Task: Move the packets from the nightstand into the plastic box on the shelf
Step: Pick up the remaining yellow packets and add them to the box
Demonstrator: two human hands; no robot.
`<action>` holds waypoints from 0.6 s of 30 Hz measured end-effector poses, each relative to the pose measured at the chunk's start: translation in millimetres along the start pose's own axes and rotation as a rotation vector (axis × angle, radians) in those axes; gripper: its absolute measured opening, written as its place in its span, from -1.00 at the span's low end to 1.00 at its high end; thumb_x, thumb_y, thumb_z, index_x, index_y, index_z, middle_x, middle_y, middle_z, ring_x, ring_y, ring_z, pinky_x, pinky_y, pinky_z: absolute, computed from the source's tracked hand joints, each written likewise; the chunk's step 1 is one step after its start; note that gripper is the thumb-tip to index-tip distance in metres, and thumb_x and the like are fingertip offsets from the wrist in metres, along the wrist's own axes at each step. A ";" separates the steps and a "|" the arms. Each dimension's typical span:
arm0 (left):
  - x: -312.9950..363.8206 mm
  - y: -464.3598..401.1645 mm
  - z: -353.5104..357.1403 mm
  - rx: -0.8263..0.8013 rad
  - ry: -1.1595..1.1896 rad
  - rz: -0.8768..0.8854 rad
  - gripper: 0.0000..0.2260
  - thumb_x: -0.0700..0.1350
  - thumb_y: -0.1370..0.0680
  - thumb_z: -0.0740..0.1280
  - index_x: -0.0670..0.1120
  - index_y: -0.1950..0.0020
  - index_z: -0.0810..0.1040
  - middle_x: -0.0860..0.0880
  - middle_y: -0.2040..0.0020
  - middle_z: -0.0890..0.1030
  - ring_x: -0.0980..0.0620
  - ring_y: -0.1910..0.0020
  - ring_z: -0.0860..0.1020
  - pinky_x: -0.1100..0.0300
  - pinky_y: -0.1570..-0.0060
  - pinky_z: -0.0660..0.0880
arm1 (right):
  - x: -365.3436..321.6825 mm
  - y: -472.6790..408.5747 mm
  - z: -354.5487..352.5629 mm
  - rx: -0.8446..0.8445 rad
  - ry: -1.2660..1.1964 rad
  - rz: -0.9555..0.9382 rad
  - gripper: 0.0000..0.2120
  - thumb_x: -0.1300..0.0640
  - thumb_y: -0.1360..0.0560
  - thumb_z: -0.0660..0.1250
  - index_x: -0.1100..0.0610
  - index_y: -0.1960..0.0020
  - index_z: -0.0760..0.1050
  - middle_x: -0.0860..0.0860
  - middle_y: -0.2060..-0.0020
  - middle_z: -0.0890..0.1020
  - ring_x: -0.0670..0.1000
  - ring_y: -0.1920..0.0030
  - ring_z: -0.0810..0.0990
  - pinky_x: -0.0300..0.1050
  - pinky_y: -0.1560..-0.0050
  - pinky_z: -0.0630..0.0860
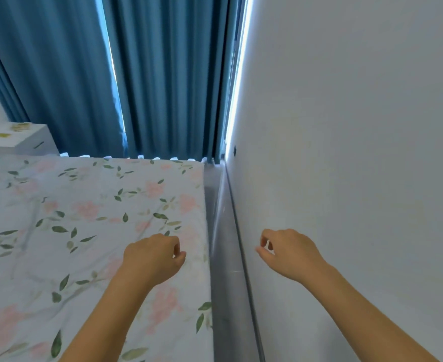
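Note:
A white nightstand (32,142) stands at the far left, beyond the bed, with yellow-green packets (19,126) lying on its top. My left hand (152,257) hovers over the bed's right edge, fingers loosely curled, holding nothing. My right hand (288,252) is raised in front of the wall, fingers curled with thumb and forefinger close together, nothing in it. Both hands are far from the nightstand. No shelf or plastic box is in view.
A bed with a floral sheet (84,231) fills the lower left. A narrow grey gap (223,244) runs between bed and white wall (359,152) on the right. Blue curtains (150,74) hang behind the bed and nightstand.

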State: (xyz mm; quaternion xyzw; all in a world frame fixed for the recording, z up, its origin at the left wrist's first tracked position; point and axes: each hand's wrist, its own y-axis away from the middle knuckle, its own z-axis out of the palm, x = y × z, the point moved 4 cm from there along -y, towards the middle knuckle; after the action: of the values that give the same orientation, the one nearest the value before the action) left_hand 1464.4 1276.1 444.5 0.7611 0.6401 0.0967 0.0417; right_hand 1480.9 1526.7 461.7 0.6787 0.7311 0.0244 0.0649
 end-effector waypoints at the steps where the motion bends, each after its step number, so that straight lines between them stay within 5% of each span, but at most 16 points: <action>1: 5.1 -13.4 2.7 -0.007 -0.005 0.011 -0.71 0.18 -0.61 0.08 0.08 -0.14 0.48 0.05 -0.04 0.53 0.03 0.04 0.56 0.18 0.13 0.43 | 6.5 -11.7 2.8 -0.002 -0.010 0.001 -0.69 -0.14 -0.58 0.14 0.01 -0.13 0.51 -0.02 -0.02 0.64 0.03 -0.02 0.59 -0.09 0.01 0.53; 10: 33.8 -175.0 16.0 -0.143 -0.008 0.033 -0.69 0.16 -0.61 0.12 0.05 -0.21 0.49 0.06 -0.15 0.58 0.02 -0.08 0.56 0.19 0.09 0.40 | 81.0 -152.0 16.7 -0.099 -0.090 0.036 -0.69 -0.15 -0.54 0.21 -0.05 -0.21 0.49 -0.04 -0.06 0.62 0.00 -0.03 0.59 -0.10 -0.01 0.54; 18: 12.8 -392.7 -37.6 -0.132 -0.009 -0.054 -0.67 0.15 -0.62 0.08 0.04 -0.23 0.50 0.05 -0.11 0.60 0.03 -0.01 0.57 0.20 0.10 0.42 | 137.9 -394.3 -30.9 -0.102 -0.066 0.034 -0.70 -0.13 -0.53 0.23 -0.07 -0.21 0.51 -0.04 -0.11 0.60 0.00 -0.08 0.58 -0.12 -0.04 0.52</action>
State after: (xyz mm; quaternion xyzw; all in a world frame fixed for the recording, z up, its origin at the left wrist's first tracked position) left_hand 1079.4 1355.9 408.9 0.7396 0.6524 0.1338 0.0973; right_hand 1077.2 1635.1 434.9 0.6871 0.7149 0.0403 0.1234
